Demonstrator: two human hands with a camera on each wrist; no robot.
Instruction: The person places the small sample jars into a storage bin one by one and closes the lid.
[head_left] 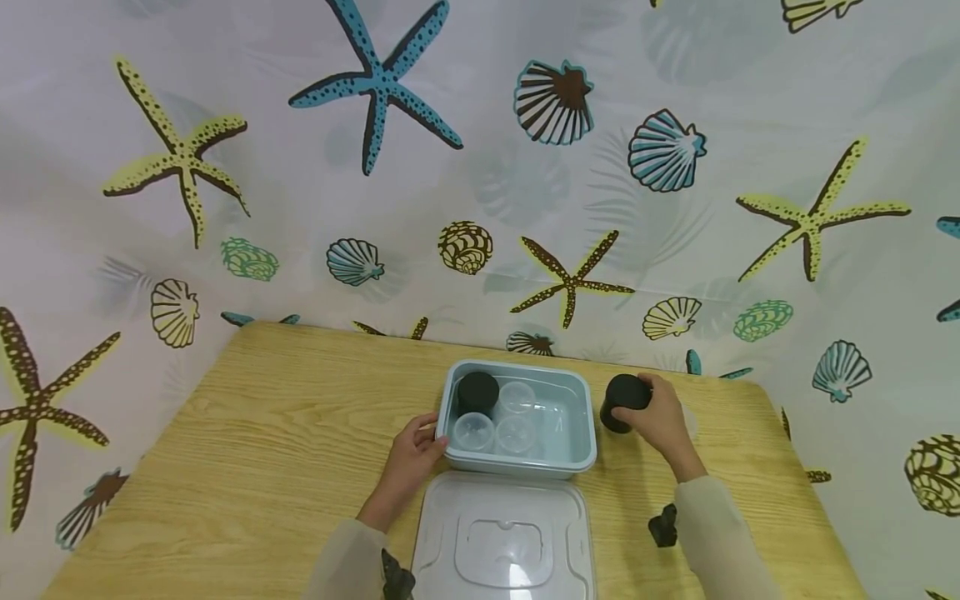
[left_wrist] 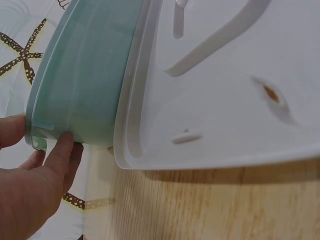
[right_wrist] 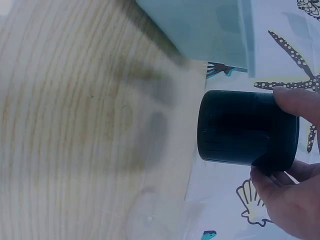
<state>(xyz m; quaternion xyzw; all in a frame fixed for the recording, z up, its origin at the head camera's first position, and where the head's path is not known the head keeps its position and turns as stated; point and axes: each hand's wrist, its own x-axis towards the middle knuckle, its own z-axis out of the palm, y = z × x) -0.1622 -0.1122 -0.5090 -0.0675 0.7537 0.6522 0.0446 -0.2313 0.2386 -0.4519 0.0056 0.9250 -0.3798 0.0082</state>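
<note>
Head view, black jar in the right hand: the black jar (head_left: 617, 415) is outside the light-blue box (head_left: 558, 429), near its right wall; it seems lifted above the wooden table (head_left: 262, 417).
Right hand: the right hand (head_left: 663, 417) has thumb and fingers closed around the jar's upper part, opened only as wide as the jar.
Left hand: the left hand (head_left: 411, 454) holds the box at its near left corner, thumb and fingers partly spread against it.
Inside the box: another black jar (head_left: 478, 392) in the far left corner, and three clear cups (head_left: 516, 434) beside it.
Near side: a translucent lid (head_left: 502, 550) lies just before the box.
Behind the right hand: a clear object (head_left: 691, 423), partly hidden.
Background: cloth (head_left: 480, 108) with starfish and shells.
</note>
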